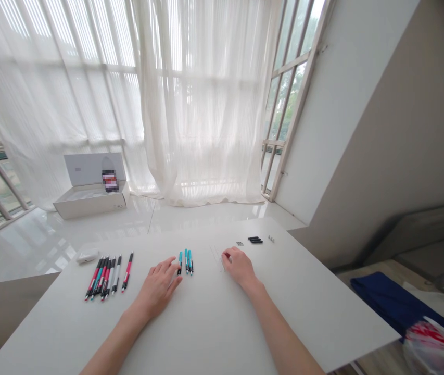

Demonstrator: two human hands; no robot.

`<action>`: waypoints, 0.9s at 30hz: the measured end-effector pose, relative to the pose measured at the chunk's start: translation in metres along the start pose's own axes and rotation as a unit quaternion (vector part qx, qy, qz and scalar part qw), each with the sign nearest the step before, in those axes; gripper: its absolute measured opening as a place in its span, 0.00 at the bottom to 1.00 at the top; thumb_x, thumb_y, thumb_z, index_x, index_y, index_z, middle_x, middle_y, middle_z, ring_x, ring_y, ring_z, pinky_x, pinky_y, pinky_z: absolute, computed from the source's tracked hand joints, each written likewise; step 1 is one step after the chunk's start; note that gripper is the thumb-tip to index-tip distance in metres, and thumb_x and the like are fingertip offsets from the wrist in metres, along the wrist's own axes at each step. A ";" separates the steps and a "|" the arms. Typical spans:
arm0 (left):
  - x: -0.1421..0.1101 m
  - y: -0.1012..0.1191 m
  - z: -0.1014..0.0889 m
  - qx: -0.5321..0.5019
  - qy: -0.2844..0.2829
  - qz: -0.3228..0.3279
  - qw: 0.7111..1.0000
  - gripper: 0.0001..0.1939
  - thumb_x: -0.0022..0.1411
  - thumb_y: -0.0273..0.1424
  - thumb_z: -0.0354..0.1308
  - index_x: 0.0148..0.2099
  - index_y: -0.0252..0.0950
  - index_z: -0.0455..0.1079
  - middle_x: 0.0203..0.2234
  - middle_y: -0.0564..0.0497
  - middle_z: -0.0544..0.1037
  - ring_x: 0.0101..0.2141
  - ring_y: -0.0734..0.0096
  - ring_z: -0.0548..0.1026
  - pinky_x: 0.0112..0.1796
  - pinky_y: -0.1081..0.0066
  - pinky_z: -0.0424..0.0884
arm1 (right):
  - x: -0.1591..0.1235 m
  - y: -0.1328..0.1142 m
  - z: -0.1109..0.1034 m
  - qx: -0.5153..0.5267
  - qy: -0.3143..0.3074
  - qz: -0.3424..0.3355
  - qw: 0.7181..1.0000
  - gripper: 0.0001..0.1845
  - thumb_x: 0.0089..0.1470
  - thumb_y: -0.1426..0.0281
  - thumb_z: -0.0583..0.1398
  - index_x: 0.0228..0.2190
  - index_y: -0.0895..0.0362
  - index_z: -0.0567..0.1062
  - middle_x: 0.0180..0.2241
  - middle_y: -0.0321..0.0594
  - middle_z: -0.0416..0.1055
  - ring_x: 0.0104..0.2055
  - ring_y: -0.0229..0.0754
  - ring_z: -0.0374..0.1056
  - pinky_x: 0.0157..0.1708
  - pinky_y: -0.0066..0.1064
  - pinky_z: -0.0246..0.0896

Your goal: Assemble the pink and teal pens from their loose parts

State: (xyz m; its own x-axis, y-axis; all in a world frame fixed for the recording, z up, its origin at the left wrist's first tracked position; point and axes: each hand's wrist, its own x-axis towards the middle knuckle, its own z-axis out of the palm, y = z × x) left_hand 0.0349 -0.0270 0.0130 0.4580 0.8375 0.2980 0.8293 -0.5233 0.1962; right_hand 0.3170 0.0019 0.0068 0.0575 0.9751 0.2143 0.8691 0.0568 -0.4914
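Observation:
My left hand (160, 287) rests on the white table with its fingers apart. Its fingertips are beside the leftmost of three teal pen barrels (186, 261); whether they touch it I cannot tell. My right hand (240, 270) is closed, thumb and fingertips pinched together at several thin, pale rods (215, 257) like pen refills. What the pinch holds is too small to make out. Beyond that hand lie small dark springs or metal bits (239, 244), black grip sleeves (255, 240) and small whitish tips (271, 238).
Left of my hands lies a row of pink, teal, white and black pens (104, 276), with one pink pen (127, 272) set apart. Behind them is a white case (88, 255). An open white box (91, 204) stands on the sill. The table's right edge borders folded blue cloth (397, 299).

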 end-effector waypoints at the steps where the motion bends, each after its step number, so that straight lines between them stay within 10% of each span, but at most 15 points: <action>1: 0.000 -0.001 0.000 0.002 0.005 -0.011 1.000 0.16 0.68 0.38 0.42 0.49 0.42 0.67 0.56 0.45 0.67 0.52 0.59 0.67 0.48 0.58 0.65 | 0.001 0.002 -0.001 -0.003 0.005 0.007 1.000 0.09 0.56 0.71 0.55 0.30 0.54 0.77 0.34 0.39 0.74 0.33 0.38 0.67 0.32 0.27 0.54; 27: 0.000 -0.007 -0.007 0.145 -0.040 -0.182 0.972 0.15 0.61 0.24 0.43 0.45 0.33 0.68 0.38 0.41 0.74 0.39 0.58 0.72 0.40 0.64 0.64 | 0.004 0.013 -0.005 -0.096 0.000 0.055 0.994 0.14 0.54 0.77 0.53 0.38 0.53 0.76 0.39 0.42 0.75 0.39 0.42 0.71 0.31 0.28 0.54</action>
State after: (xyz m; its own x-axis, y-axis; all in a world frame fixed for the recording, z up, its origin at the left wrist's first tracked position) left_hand 0.0271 -0.0241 0.0180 0.1307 0.9744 0.1829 0.9911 -0.1330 0.0002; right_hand 0.3312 0.0056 0.0056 0.1569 0.9730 0.1693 0.9351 -0.0912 -0.3425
